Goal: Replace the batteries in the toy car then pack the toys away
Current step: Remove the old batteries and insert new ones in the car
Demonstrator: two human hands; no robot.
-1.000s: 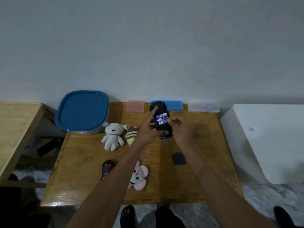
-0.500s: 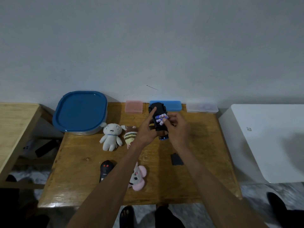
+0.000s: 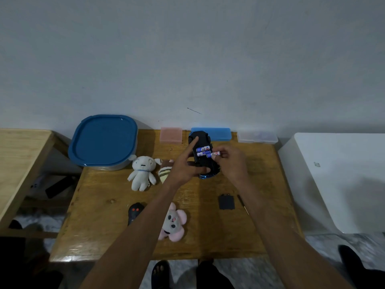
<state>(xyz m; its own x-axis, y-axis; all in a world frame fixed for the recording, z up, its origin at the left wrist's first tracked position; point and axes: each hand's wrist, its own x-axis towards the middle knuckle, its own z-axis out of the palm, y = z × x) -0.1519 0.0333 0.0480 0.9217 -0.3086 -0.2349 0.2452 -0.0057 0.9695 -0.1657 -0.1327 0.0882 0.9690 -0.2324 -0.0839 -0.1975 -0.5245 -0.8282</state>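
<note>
**Third battery halfway out**

Since a second ago, one battery [image 3: 213, 154] has tipped up out of its slot, pinched by the right hand [image 3: 231, 163]. The toy car [image 3: 203, 161] is upside down mid-table, left hand [image 3: 185, 165] curled round it, index finger straight. Two batteries [image 3: 202, 150] sit inside. Looks like the removal step; next, lift it clear. Cover [image 3: 226, 201] lies near, toys to the left.
</note>
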